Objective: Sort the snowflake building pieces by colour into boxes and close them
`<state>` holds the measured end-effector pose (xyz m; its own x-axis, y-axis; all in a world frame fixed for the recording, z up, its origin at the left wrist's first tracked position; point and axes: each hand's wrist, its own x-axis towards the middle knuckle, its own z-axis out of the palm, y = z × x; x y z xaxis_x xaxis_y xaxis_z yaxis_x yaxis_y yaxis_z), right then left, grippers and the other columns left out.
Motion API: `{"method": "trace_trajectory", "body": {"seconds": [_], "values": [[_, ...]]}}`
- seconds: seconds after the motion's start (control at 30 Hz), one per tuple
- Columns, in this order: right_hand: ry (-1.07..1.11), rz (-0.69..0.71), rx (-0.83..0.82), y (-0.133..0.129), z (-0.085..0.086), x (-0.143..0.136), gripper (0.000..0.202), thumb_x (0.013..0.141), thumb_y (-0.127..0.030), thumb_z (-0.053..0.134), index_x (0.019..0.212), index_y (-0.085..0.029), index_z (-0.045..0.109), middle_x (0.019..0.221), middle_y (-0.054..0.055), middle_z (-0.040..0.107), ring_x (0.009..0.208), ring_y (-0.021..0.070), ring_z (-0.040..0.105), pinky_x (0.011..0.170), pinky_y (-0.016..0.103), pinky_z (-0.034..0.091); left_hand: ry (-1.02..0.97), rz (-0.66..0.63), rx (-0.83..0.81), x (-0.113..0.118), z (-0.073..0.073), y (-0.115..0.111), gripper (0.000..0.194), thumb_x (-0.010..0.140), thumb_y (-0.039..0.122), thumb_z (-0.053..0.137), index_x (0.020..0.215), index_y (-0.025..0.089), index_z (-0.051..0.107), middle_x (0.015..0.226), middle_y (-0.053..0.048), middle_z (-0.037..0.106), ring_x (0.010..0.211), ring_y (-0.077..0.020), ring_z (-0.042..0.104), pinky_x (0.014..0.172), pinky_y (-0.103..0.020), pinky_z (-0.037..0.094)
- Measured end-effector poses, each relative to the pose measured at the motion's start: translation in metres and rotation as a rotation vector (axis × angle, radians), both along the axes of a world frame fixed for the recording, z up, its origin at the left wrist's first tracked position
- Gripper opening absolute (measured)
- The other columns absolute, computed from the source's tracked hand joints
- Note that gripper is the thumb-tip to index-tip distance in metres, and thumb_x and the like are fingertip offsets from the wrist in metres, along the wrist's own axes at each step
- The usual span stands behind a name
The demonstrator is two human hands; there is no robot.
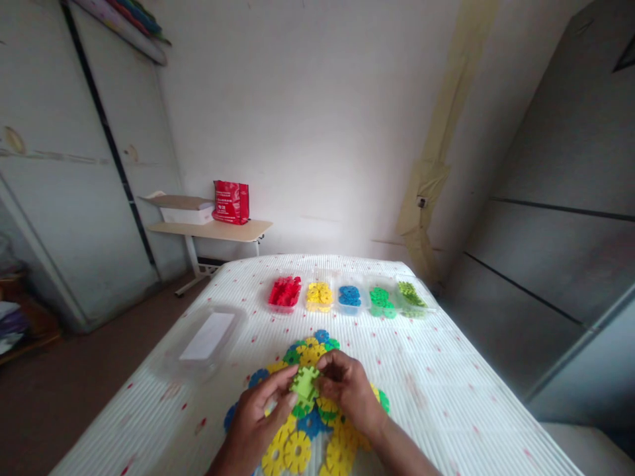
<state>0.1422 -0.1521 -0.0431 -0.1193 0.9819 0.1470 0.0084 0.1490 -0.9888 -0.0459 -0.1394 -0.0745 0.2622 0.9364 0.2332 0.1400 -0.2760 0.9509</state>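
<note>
Here, nearest of all, a loose pile of discs [311, 423] in yellow, blue and green spreads across the cloth [436, 403]. Above the pile's middle is a lime piece [304, 382], its left edge pinched between the thumb and fingers of the left hand [262, 400]; the right hand [350, 383] has its fingers curled in at the opposite edge, the tips partly hidden. Whether the piece is one square or several joined cannot be told. A light grip on the toothed rims would probably serve best, with any push on the notches made square, since a skewed one could slip. Left of the pile lies a clear lid [233, 337]; beyond the pile stand tubs [284, 309] of coloured pieces [319, 294].
</note>
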Motion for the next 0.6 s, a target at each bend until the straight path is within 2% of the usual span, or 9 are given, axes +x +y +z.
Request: {"method": "trace_trajectory", "body": {"seconds": [0.17, 0.27, 0.37, 0.5, 0.6], "values": [[0.004, 0.020, -0.058, -0.002, 0.001, 0.001, 0.029, 0.062, -0.035, 0.068, 0.080, -0.018, 0.056, 0.062, -0.005, 0.046, 0.053, 0.0057, 0.036, 0.049, 0.019, 0.029, 0.062, 0.043, 0.062, -0.002, -0.002, 0.002, 0.034, 0.072, 0.030, 0.061, 0.105, 0.023, 0.063, 0.094, -0.004, 0.071, 0.079, -0.0158, 0.067, 0.071, -0.022, 0.054], [0.087, 0.095, -0.171, -0.002, 0.001, 0.004, 0.035, 0.054, -0.038, 0.074, 0.076, -0.016, 0.057, 0.058, -0.005, 0.050, 0.050, 0.0050, 0.040, 0.049, 0.019, 0.032, 0.093, 0.045, 0.076, -0.003, 0.001, 0.002, 0.033, 0.071, 0.032, 0.060, 0.103, 0.023, 0.065, 0.091, -0.003, 0.072, 0.079, -0.0159, 0.067, 0.070, -0.021, 0.054], [0.127, 0.112, -0.255, -0.002, -0.002, 0.006, 0.043, 0.047, -0.042, 0.077, 0.074, -0.016, 0.056, 0.053, -0.005, 0.055, 0.044, 0.0052, 0.043, 0.046, 0.019, 0.033, 0.120, 0.042, 0.102, -0.003, 0.001, 0.003, 0.032, 0.070, 0.034, 0.061, 0.100, 0.024, 0.066, 0.090, -0.003, 0.072, 0.078, -0.0162, 0.068, 0.069, -0.020, 0.054], [0.123, 0.110, -0.262, -0.001, -0.004, 0.007, 0.042, 0.047, -0.041, 0.077, 0.074, -0.016, 0.056, 0.050, -0.005, 0.057, 0.040, 0.0058, 0.046, 0.043, 0.019, 0.034, 0.180, 0.082, 0.181, -0.003, -0.003, 0.004, 0.038, 0.067, 0.035, 0.064, 0.104, 0.026, 0.064, 0.094, -0.002, 0.071, 0.081, -0.0166, 0.067, 0.071, -0.019, 0.054], [0.133, 0.056, -0.223, 0.001, 0.002, 0.020, 0.037, 0.049, -0.038, 0.076, 0.073, -0.016, 0.057, 0.051, -0.006, 0.056, 0.041, 0.0052, 0.045, 0.043, 0.019, 0.034, 0.217, 0.146, 0.239, -0.006, -0.005, 0.004, 0.043, 0.067, 0.038, 0.064, 0.107, 0.026, 0.062, 0.095, -0.003, 0.070, 0.084, -0.0174, 0.066, 0.073, -0.021, 0.053]]}}
